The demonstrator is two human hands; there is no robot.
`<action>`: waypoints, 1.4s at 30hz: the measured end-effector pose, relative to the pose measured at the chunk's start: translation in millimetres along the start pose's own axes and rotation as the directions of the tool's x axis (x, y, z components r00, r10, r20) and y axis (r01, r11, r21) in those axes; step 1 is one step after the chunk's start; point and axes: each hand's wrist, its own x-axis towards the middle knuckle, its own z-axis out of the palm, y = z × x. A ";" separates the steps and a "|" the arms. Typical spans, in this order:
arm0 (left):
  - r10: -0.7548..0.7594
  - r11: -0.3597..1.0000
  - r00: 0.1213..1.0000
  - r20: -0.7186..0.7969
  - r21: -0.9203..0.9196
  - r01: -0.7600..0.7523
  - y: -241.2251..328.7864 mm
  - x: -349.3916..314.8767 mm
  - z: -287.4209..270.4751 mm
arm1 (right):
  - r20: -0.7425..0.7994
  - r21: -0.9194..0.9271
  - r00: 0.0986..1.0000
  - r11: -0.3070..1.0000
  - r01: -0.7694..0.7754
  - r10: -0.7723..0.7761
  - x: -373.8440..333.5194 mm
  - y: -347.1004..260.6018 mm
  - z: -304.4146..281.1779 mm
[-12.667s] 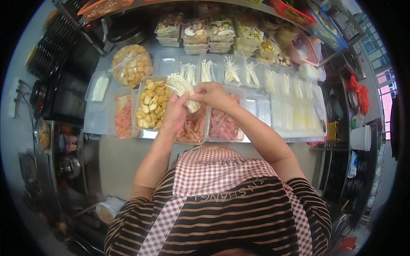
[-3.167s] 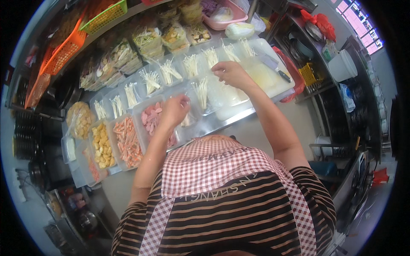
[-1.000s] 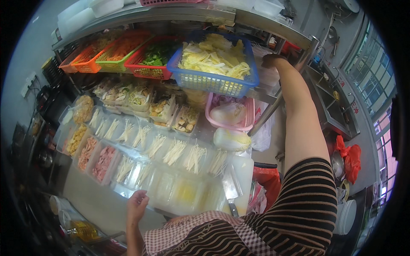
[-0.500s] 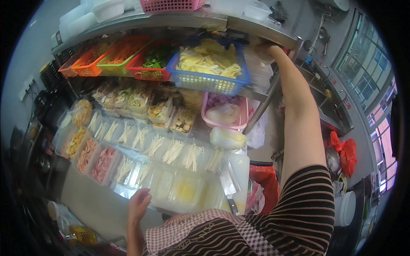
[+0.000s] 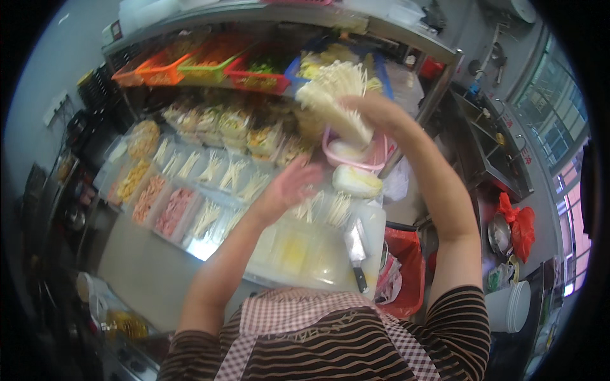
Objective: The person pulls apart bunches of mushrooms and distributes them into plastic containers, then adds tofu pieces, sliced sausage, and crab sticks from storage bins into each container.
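Observation:
Raised in front of the shelf, my right hand [image 5: 376,114] grips a large pale bunch of enoki mushrooms [image 5: 332,89], its caps pointing up and away. My left hand [image 5: 293,184] hovers over the row of clear containers with its fingers apart and holds nothing. Beneath it, portions of enoki [image 5: 235,171] lie in several containers. Nearer to me are clear containers [image 5: 289,251] with little in them, one showing a yellow patch. A napa cabbage [image 5: 358,183] lies right of my left hand, below the pink basket [image 5: 380,155].
A knife [image 5: 357,244] rests on the white cutting board [image 5: 376,222]. Tubs of pink meat [image 5: 175,213] stand at the left. Coloured vegetable baskets [image 5: 259,81] line the shelf. A red-lined bin [image 5: 406,267] stands right of the counter, and sinks [image 5: 483,152] are farther right.
My right hand has come back from the shelf's right end, bringing the enoki bunch into view. My left hand has risen forward and right, over the containers. The view has shifted slightly.

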 end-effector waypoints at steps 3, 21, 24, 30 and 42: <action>0.121 0.954 0.992 0.027 -0.280 -0.108 -21.9 10.4 -21.2 | 0.468 0.533 0.880 0.821 -0.204 -0.085 -24.1 46.6 76.5; -0.281 0.925 0.872 -0.401 -0.354 0.136 -32.9 -80.4 -142.2 | 0.088 0.207 0.974 0.953 -0.222 0.208 -15.0 129.5 211.1; -0.348 0.916 0.880 -0.323 -0.316 0.247 -3.3 -85.4 -147.2 | 0.033 0.165 0.980 0.966 -0.200 0.197 5.3 140.5 222.8; -0.305 0.936 0.880 -0.363 -0.286 0.206 30.5 -101.0 -182.6 | -0.066 -0.133 0.994 0.986 -0.098 0.090 21.0 108.1 258.8; -0.261 0.951 0.939 -0.223 -0.225 0.211 40.8 -107.5 -198.8 | 0.006 0.159 0.992 0.979 -0.128 0.129 22.8 103.9 288.0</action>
